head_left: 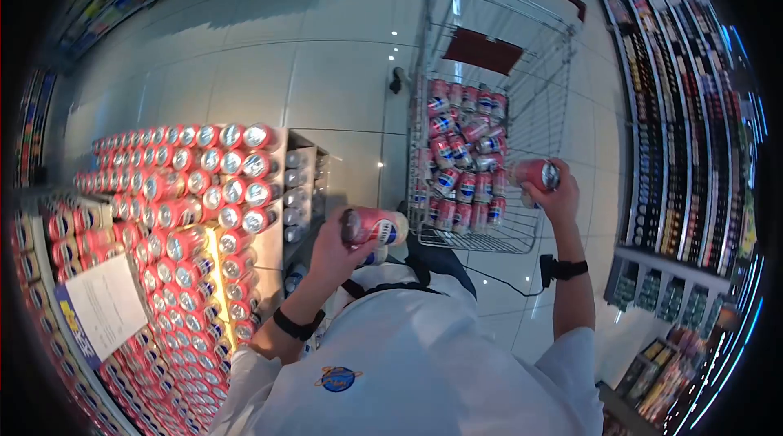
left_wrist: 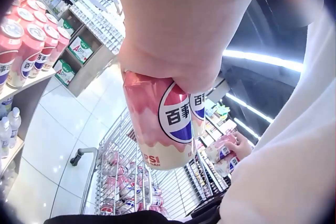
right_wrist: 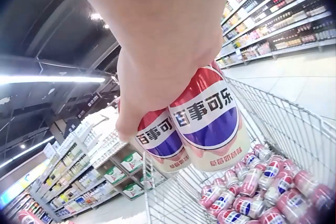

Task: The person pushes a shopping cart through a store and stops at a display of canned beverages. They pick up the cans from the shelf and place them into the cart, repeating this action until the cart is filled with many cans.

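Observation:
My left hand [head_left: 328,255] grips two pink-and-cream Pepsi cans near the display stack. In the left wrist view the nearer can [left_wrist: 152,121] partly covers the second can [left_wrist: 199,113]. With my right hand [head_left: 561,198] I hold two more Pepsi cans beside the shopping cart's right side. The right wrist view has the larger can [right_wrist: 210,124] in front and the other can [right_wrist: 164,145] beside it, their tops covered by the hand. Inside the wire shopping cart [head_left: 489,242] lies a heap of the same cans [head_left: 463,154], many tipped on their sides.
A stepped display of pink cans [head_left: 188,163] fills the left, with a white sign [head_left: 106,305] leaning on it. Bottles [head_left: 295,191] stand on shelves at its end. Tall stocked shelves [head_left: 677,134] run along the right. Tiled floor [head_left: 342,85] lies between display and cart.

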Tool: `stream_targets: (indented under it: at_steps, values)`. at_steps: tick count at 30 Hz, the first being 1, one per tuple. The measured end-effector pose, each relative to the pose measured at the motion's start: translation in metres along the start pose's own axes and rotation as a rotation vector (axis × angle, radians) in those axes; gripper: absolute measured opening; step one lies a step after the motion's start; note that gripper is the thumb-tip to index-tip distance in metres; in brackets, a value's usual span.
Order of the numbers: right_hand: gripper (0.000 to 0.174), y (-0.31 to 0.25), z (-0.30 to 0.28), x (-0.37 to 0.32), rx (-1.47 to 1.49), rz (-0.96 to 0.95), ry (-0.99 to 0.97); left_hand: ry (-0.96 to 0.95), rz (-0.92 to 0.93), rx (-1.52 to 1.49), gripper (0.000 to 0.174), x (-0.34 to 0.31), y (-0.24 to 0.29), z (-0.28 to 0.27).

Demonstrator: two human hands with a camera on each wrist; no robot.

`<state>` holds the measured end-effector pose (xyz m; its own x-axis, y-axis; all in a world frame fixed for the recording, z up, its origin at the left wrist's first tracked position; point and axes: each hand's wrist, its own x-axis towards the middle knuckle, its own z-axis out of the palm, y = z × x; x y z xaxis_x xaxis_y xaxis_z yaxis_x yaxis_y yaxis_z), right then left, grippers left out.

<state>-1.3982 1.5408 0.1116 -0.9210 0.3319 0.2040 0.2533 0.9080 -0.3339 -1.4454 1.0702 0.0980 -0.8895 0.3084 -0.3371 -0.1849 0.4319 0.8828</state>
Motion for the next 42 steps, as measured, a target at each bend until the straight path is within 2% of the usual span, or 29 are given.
stream_targets:
  at_steps: [2, 3, 5, 6, 10, 12, 13, 16, 18, 21, 22, 24, 26, 28, 32, 33, 34, 36, 40, 42]
  values:
    - [0.073, 0.026, 0.012, 0.012, 0.023, 0.034, -0.028, 0.083, 0.071, 0.050, 0.077, 0.003, -0.021, 0.020]
    - [0.072, 0.040, 0.020, 0.019, 0.026, 0.040, -0.042, 0.058, 0.072, 0.054, 0.077, 0.004, -0.019, 0.026]
    - [0.071, 0.070, 0.040, 0.037, 0.036, 0.066, -0.071, 0.074, 0.078, 0.122, 0.079, 0.011, -0.002, 0.037]
    - [0.071, 0.084, 0.053, 0.050, 0.053, 0.066, -0.102, 0.059, 0.009, 0.087, 0.080, 0.013, 0.023, 0.043]
    - [0.073, 0.131, 0.119, 0.108, 0.035, 0.135, -0.193, 0.037, -0.033, 0.203, 0.077, 0.024, 0.029, 0.074]
    - [0.075, 0.146, 0.160, 0.136, 0.099, 0.307, -0.263, 0.049, -0.051, 0.249, 0.076, 0.028, 0.038, 0.089]
    - [0.078, 0.152, 0.183, 0.149, 0.126, 0.353, -0.249, 0.066, -0.108, 0.172, 0.076, 0.031, 0.045, 0.100]
    - [0.082, 0.163, 0.259, 0.180, 0.217, 0.441, -0.194, 0.104, -0.196, -0.048, 0.079, 0.030, 0.033, 0.119]
    - [0.088, 0.160, 0.302, 0.195, 0.272, 0.497, -0.220, 0.154, -0.186, -0.044, 0.080, 0.027, 0.029, 0.128]
    - [0.096, 0.154, 0.363, 0.210, 0.442, 0.676, -0.127, 0.185, -0.255, -0.081, 0.084, 0.023, 0.027, 0.135]
    - [0.096, 0.154, 0.378, 0.210, 0.450, 0.684, -0.134, 0.221, -0.271, -0.132, 0.085, 0.022, 0.024, 0.136]
    - [0.100, 0.149, 0.407, 0.209, 0.528, 0.835, -0.187, 0.249, -0.335, -0.157, 0.091, 0.023, 0.023, 0.138]
    - [0.101, 0.152, 0.436, 0.204, 0.557, 0.820, -0.209, 0.287, -0.345, -0.230, 0.094, 0.025, 0.025, 0.141]
    - [0.100, 0.150, 0.449, 0.201, 0.554, 0.853, -0.212, 0.287, -0.335, -0.239, 0.094, 0.030, 0.024, 0.141]
    - [0.091, 0.156, 0.459, 0.195, 0.519, 0.794, -0.259, 0.254, -0.348, -0.245, 0.092, 0.051, 0.036, 0.144]
    - [0.083, 0.156, 0.458, 0.198, 0.445, 0.755, -0.369, 0.245, -0.309, -0.258, 0.089, 0.057, 0.035, 0.145]
    - [0.083, 0.156, 0.456, 0.199, 0.442, 0.760, -0.357, 0.235, -0.301, -0.259, 0.089, 0.065, 0.033, 0.146]
    - [0.075, 0.159, 0.446, 0.199, 0.349, 0.546, -0.552, 0.123, -0.210, -0.103, 0.086, 0.087, 0.032, 0.147]
    - [0.070, 0.136, 0.389, 0.184, 0.272, 0.556, -0.449, 0.040, -0.085, -0.009, 0.077, 0.160, 0.054, 0.174]
    - [0.049, 0.129, 0.330, 0.172, 0.634, 0.427, -0.156, 0.034, -0.096, -0.027, 0.058, 0.208, 0.068, 0.203]
